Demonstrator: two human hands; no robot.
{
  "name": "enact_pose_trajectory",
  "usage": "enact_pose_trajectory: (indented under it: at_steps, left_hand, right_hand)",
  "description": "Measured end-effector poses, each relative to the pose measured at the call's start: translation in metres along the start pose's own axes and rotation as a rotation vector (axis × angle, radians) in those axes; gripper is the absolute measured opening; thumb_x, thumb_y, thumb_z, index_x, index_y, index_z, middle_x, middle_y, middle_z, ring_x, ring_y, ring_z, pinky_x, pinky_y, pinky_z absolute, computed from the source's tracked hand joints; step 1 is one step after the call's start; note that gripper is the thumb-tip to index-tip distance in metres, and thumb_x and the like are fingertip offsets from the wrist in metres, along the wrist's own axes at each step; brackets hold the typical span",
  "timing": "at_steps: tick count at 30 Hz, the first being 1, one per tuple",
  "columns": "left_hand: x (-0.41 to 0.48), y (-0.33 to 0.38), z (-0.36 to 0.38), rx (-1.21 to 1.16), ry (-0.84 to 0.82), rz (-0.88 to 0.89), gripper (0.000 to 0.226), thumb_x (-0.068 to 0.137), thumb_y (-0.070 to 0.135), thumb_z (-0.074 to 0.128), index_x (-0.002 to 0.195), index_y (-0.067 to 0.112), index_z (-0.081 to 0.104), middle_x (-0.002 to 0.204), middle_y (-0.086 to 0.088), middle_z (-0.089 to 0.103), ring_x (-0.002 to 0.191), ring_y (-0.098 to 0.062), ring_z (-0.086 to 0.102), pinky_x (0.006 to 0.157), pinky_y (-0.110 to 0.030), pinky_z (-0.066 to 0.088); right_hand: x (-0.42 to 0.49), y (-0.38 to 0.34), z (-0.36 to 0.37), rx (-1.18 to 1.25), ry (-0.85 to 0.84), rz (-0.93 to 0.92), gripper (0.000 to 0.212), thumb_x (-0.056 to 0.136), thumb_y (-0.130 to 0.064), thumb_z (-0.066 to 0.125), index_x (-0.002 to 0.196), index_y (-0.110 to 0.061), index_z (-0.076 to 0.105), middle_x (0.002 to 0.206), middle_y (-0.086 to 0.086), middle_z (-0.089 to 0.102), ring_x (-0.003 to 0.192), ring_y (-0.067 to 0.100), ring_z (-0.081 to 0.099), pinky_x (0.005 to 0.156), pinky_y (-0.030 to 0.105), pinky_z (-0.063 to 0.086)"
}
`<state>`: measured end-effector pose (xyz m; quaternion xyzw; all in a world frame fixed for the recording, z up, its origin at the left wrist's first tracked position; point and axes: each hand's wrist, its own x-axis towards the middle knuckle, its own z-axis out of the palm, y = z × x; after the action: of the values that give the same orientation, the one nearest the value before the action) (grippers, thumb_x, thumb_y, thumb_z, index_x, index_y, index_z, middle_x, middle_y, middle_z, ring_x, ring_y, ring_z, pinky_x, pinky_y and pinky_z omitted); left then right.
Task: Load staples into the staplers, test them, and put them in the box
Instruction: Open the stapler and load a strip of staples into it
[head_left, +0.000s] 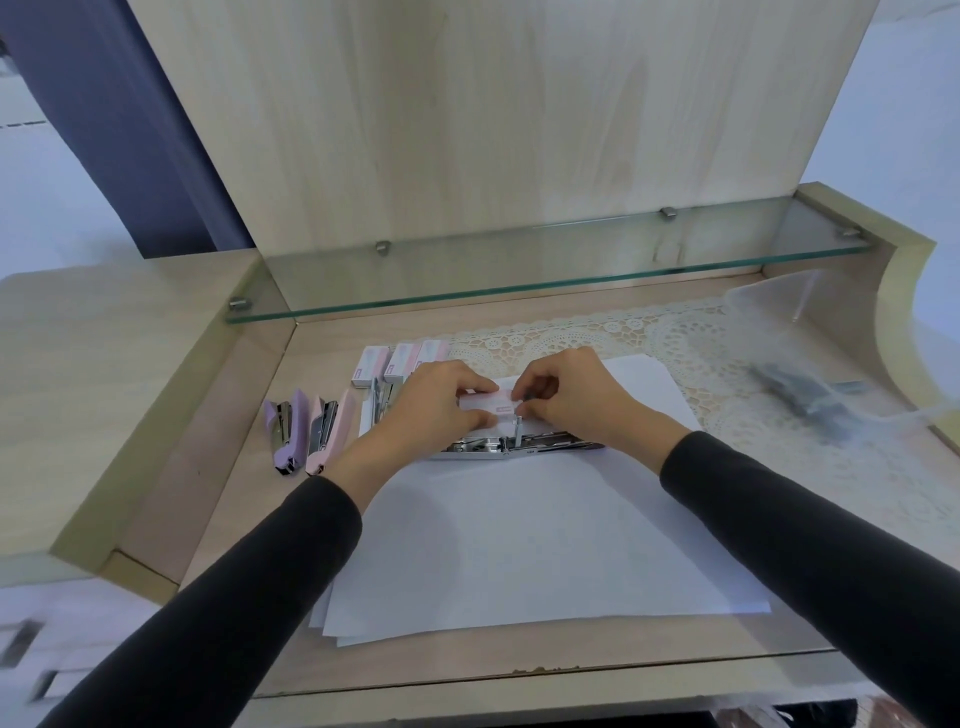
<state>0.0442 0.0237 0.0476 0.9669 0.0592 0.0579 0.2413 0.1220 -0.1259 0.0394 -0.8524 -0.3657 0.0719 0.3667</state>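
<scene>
While both hands meet over the far end of a stack of white paper (519, 545), they share one small white-and-pink staple box (485, 410): the left hand (436, 405) pinches its left end between thumb and fingers, and the right hand (566, 400) pinches the right end with fingertips curled in. Just nearer than the hands, an opened metal stapler (514, 447) lies flat on the paper, its silver track exposed, a small upright post showing under the right thumb. Left of the left hand, a purple stapler (284, 431) and a pink stapler (327, 431) lie open side by side on the desk (218, 499); a white stapler (375, 410) sits partly hidden behind the left wrist. Beyond the left hand, three more staple boxes (402, 361) stand in a row. Well right of the right hand, a clear plastic bag (810, 364), blurred, holds something dark. Black sleeves (779, 509) cover both forearms.
</scene>
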Motion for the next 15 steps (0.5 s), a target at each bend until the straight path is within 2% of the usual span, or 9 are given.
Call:
enact_pose_trajectory:
  at_steps: [6,10,12,15]
  left_hand:
    - [0.0029,0.0015,0.0015,-0.004,0.006,0.009,0.036,0.076,0.021,0.073,0.111,0.014,0.066,0.108,-0.004,0.064,0.099,-0.017,0.055,0.084,-0.025,0.04]
    - [0.0057,0.0019,0.0015,-0.006,0.007,0.01,0.037,0.076,0.021,0.073,0.111,0.014,0.066,0.109,-0.003,0.064,0.099,-0.015,0.054,0.081,-0.021,0.038]
    - [0.0074,0.0039,0.0011,0.002,0.007,0.016,0.037,0.076,0.021,0.073,0.112,0.014,0.066,0.108,-0.004,0.064,0.099,-0.017,0.054,0.083,-0.024,0.041]
    - [0.0096,0.0071,0.0006,0.009,0.009,0.015,0.037,0.077,0.02,0.072,0.113,0.013,0.065,0.109,-0.005,0.063,0.098,-0.018,0.054,0.082,-0.024,0.041]
  right_hand:
    - [0.0022,0.0048,0.0005,0.052,0.027,0.031,0.012,0.07,-0.004,0.074,0.081,-0.007,0.07,0.061,-0.001,0.057,0.048,0.001,0.049,0.053,0.006,0.041]
    - [0.0015,0.0071,-0.0001,0.065,0.049,0.032,0.011,0.072,-0.005,0.071,0.082,-0.009,0.071,0.064,0.002,0.062,0.048,0.001,0.05,0.058,0.008,0.043]
    - [0.0024,0.0071,-0.0003,0.065,0.058,0.035,0.012,0.073,-0.005,0.07,0.084,-0.008,0.071,0.063,0.0,0.061,0.048,-0.001,0.051,0.058,0.007,0.043]
    - [0.0049,0.0061,0.0,0.066,0.068,0.046,0.011,0.074,-0.004,0.069,0.084,-0.008,0.071,0.065,0.006,0.062,0.054,0.006,0.052,0.058,0.008,0.043]
